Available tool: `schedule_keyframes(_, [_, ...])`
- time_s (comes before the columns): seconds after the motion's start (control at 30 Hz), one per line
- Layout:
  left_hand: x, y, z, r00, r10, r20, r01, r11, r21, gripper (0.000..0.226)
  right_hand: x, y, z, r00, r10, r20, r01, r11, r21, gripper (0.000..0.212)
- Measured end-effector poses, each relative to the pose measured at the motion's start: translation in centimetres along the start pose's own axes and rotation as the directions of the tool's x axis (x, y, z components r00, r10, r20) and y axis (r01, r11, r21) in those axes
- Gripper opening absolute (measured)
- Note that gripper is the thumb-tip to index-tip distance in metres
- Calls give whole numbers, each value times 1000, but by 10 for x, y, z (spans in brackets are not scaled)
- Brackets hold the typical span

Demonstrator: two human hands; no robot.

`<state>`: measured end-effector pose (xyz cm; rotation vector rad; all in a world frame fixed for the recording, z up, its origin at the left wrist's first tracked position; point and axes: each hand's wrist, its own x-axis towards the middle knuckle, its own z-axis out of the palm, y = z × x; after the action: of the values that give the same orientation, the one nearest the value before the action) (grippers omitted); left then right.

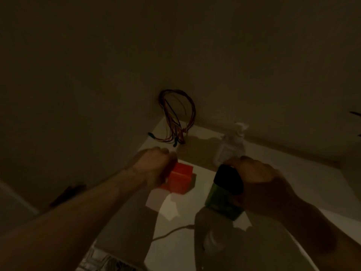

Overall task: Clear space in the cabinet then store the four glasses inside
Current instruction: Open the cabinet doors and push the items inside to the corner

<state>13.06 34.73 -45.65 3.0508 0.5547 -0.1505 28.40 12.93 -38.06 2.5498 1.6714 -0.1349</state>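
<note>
Gripping a dark-capped green bottle point(224, 196) near the shelf's front right, the right hand point(259, 184) has its fingers wrapped over the black top. Left of it, the left hand point(156, 165) is closed on a small orange plastic block point(178, 179) standing on the white cabinet shelf point(293, 182). Behind, a translucent white spray bottle point(230, 145) stands by the back edge, and a loop of coloured wires point(175, 118) hangs in the back left corner. No glasses show; it's dim.
</note>
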Motion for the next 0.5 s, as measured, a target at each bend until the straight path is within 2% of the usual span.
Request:
schedule_keyframes(0.07, [18,-15,1,998,-43,-41,42,998,-43,35,6,-15,-6,995,-75,-58,78,996,46,63])
schedule_keyframes(0.1, [26,-23,1,994,-97,-48,88,983,-158,31,10,-25,-8,993,-101,-68,106,991,86,65])
schedule_keyframes(0.13, [31,-31,-2,998,-60,-37,59,997,-47,33,14,-35,-9,991,-117,-70,125,985,121,65])
schedule_keyframes(0.17, [31,-43,-2,1000,-4,6,3,986,165,42,19,-47,-9,989,-132,-71,142,977,158,64])
schedule_keyframes(0.2, [34,-54,-2,999,-44,6,41,958,282,54,23,-57,-8,985,-152,-81,166,965,201,63])
schedule_keyframes(0.27, [36,-70,-11,994,-109,-12,107,929,354,68,31,-80,-3,976,-191,-103,214,926,310,63])
schedule_keyframes(0.33, [41,-77,-14,987,-159,-8,152,922,355,70,39,-102,5,972,-202,-116,232,898,374,61])
schedule_keyframes(0.43, [48,-88,-8,992,-110,-55,123,885,450,69,56,-131,17,982,-183,-41,184,901,393,72])
schedule_keyframes(0.5, [52,-92,-9,994,-103,-31,105,869,484,64,68,-145,22,976,-215,-24,207,893,399,75])
